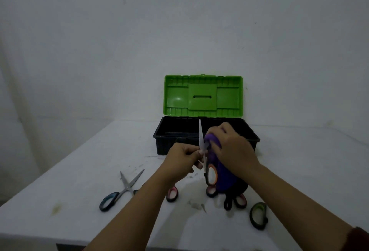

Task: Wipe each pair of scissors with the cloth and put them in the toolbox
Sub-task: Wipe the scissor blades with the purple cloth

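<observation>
I hold a pair of scissors with orange-and-black handles (211,175) upright in front of the toolbox, one blade pointing up. My left hand (184,157) pinches the blades near the pivot. My right hand (232,148) grips a purple cloth (217,162) and presses it against the scissors. The toolbox (165,130) stands open behind, black base, green lid (202,95) raised. On the table lie blue-handled scissors (121,191) at the left, spread open, plus pink-handled (172,193), red-handled (240,200) and green-handled (259,217) pairs, partly hidden by my arms.
The white table (79,170) shows stains near its middle and meets a pale wall right behind the toolbox. Its front edge runs along the bottom of the view. A black handle loop (227,203) lies beside the red-handled pair.
</observation>
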